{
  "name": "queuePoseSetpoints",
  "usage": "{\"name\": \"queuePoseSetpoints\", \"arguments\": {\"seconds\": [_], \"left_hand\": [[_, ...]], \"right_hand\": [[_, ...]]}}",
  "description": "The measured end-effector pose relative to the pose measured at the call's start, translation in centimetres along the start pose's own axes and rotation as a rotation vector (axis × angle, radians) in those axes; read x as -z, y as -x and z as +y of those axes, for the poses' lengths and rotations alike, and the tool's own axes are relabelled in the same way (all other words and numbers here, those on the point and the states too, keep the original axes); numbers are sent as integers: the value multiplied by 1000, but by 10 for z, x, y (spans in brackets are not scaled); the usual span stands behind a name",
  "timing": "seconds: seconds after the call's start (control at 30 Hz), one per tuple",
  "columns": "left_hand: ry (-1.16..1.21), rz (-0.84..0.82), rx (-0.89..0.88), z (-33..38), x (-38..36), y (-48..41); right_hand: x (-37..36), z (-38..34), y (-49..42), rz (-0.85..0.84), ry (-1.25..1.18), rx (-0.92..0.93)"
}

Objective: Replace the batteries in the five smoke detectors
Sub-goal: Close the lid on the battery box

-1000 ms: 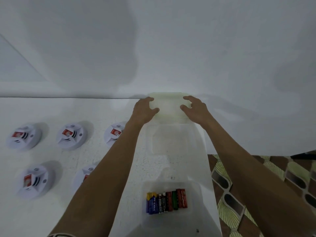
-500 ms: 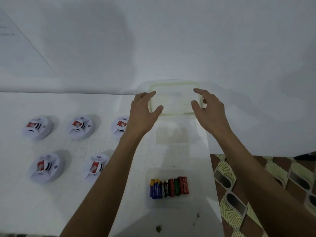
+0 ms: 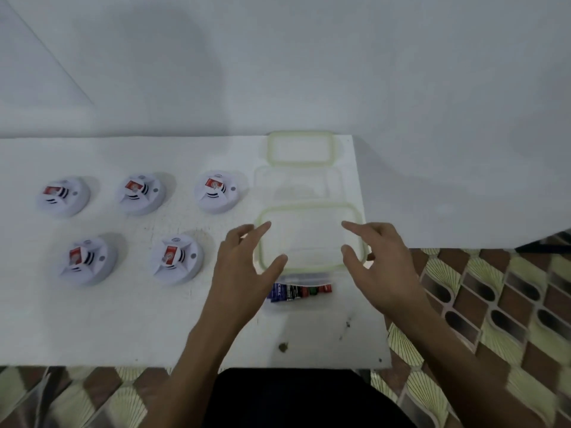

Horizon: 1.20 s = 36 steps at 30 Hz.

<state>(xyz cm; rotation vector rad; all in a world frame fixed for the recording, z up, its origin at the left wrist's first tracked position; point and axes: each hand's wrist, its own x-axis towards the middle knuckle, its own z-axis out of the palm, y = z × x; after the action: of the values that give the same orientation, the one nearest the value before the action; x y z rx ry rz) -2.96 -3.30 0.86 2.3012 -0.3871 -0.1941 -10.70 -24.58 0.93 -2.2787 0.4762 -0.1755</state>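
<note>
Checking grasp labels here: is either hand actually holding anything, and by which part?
Nothing is clearly held. The left hand and right hand flank the clear lid, fingers open.

I see my left hand and right hand spread open either side of a green-rimmed lid over the batteries; five smoke detectors at nine o'clock.

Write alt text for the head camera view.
Two bare hands, left hand and right hand, hold a clear green-rimmed plastic lid above a clear box of mixed-colour batteries on a white table. Five round white smoke detectors lie to the left.
</note>
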Motion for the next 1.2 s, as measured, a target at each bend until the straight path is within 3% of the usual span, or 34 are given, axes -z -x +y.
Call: {"name": "queuePoseSetpoints", "arguments": {"seconds": [0.37,0.67,1.2], "left_hand": [[-3,-61,46,-27,-14,29],[116,54,-6,-13,-2,23],[8,-54,-1,-42,-18,40]], "right_hand": [[-20,21,31,-100,53,-10],[-11,10,32,68,-25,31],[-17,24,44,-114,122,2]]}}
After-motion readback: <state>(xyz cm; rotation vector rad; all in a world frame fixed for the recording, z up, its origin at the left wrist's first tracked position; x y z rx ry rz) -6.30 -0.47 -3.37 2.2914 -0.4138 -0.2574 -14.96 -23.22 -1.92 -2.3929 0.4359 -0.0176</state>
